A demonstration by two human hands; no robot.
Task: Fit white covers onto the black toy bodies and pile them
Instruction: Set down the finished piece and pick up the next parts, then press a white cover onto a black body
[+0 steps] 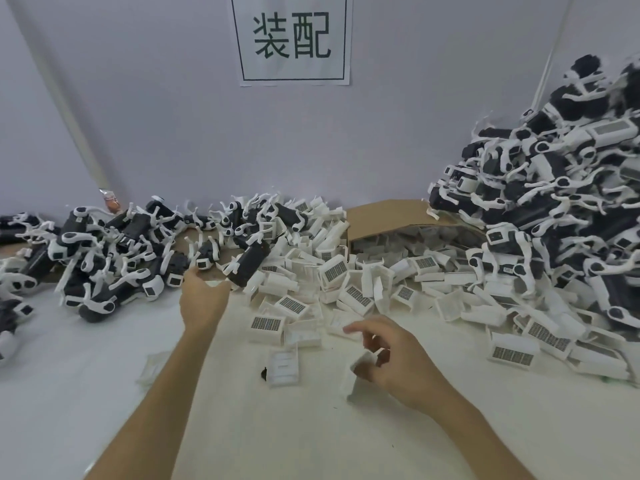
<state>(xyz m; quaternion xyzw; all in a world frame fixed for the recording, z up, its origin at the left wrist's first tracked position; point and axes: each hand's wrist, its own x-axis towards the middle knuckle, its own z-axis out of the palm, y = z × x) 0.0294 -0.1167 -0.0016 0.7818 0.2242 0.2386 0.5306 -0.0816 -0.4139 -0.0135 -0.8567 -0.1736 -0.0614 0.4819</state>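
Black toy bodies with white legs (114, 251) lie heaped at the left. My left hand (202, 299) reaches toward them with spread fingers, just short of a black body (250, 263), and holds nothing. White covers (349, 289) spill across the middle of the table. My right hand (398, 362) is nearer me and pinches one white cover (360, 377) between thumb and fingers; the cover is blurred. A tall pile of covered toys (557, 188) rises at the right.
An open cardboard box (388, 216) lies on its side at the back, with covers pouring out. One loose cover (283, 367) lies face down between my hands. A paper sign (292, 38) hangs on the grey wall. The tabletop (242, 427) is white.
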